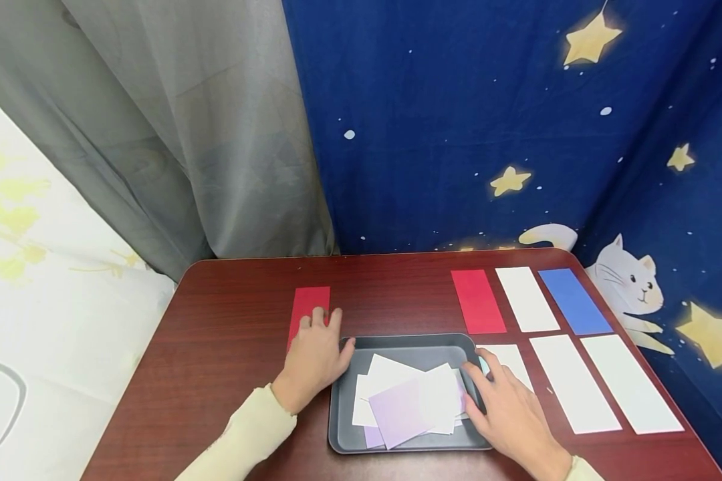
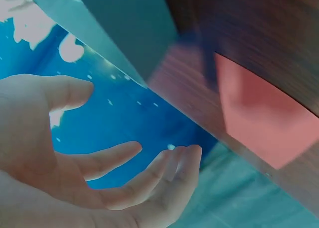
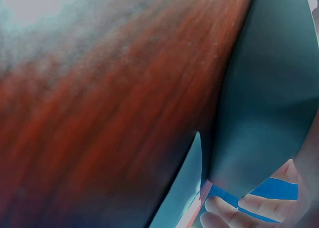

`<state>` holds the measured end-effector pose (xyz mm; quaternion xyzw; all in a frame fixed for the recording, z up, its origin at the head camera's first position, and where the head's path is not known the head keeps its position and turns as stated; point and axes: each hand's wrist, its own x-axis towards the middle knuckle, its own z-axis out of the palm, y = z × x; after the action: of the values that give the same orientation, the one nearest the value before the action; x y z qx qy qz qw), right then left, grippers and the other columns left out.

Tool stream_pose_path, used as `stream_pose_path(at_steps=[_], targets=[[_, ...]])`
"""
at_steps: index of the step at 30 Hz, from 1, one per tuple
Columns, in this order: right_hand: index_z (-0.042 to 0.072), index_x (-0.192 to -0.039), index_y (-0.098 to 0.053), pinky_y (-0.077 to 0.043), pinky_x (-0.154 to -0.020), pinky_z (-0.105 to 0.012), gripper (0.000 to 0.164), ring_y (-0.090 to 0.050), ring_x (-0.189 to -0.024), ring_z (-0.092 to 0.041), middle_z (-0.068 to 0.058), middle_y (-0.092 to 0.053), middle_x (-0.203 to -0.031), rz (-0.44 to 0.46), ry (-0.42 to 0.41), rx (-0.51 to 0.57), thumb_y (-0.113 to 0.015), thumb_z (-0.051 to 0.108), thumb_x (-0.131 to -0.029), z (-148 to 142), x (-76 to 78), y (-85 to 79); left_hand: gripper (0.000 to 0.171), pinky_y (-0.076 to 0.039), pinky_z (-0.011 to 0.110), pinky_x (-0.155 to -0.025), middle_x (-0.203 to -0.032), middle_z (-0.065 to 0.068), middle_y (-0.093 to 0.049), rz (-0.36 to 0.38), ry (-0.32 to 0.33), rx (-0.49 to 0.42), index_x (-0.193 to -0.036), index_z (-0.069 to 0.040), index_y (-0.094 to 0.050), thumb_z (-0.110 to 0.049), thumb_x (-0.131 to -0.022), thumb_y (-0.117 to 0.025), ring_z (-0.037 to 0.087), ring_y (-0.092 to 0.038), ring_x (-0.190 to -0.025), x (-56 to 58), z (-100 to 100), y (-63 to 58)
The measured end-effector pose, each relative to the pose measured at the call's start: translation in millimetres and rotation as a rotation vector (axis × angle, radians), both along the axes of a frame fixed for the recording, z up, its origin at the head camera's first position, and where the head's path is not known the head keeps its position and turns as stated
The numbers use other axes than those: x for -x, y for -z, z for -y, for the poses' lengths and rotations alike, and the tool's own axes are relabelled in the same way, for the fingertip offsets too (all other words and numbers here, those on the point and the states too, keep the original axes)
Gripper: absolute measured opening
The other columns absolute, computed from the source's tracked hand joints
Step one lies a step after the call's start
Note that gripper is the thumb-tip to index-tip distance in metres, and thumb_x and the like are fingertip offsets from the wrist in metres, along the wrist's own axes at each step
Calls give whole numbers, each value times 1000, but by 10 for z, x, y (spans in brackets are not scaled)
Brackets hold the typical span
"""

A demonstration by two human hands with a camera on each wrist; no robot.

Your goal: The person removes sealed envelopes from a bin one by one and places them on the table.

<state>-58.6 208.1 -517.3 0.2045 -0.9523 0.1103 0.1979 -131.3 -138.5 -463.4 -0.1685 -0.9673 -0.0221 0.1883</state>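
Note:
A dark grey tray (image 1: 409,449) on the table holds a loose pile of white and pale purple cards (image 1: 400,407). My left hand (image 1: 313,357) is at the tray's upper left corner, its fingers overlapping a red card (image 1: 309,300) in the head view. From the left wrist view, that hand's fingers are spread and gently bent, with nothing between them. Over the tray's right rim lies my right hand (image 1: 511,414), thumb and index finger reaching across the edge. Its fingers look loose in the right wrist view, beside the tray wall (image 3: 269,88).
Right of the tray, two rows of cards lie on the brown table (image 1: 216,334). The far row has a red card (image 1: 478,300), a white card (image 1: 527,299) and a blue card (image 1: 575,300). Nearer lie white cards (image 1: 574,384). Curtains (image 1: 457,133) hang behind the far edge.

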Motion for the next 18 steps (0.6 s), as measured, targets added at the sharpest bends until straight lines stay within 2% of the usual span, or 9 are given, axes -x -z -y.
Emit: stream_pose_path(at_steps=[4,10,18], targets=[[17,-123,-64,-47,-59,-38,45,-58,-85,-23,-14,-49,-135,-4,-1,1,-65,36,-83,2,-2,-3,59,-55,35,-56,-111,21,-56,14,49,13,-127,-3,-60,-43,-84,-66,32,-56,-81,-134,-126,-8],[17,-123,-64,-47,-60,-38,45,-58,-85,-24,-14,-49,-134,-3,1,0,-65,36,-83,0,-4,-4,62,-54,38,-60,-109,20,-55,13,125,39,-130,-4,-58,-46,-85,-66,34,-57,-84,-305,-320,36],[17,-124,-64,-49,-62,-40,46,-60,-88,-27,-15,-49,-134,5,1,-12,-65,37,-83,-2,-3,-6,67,-53,35,-61,-108,16,-56,46,202,186,-130,-9,-58,-58,-84,-62,31,-58,-84,-557,-574,100]])
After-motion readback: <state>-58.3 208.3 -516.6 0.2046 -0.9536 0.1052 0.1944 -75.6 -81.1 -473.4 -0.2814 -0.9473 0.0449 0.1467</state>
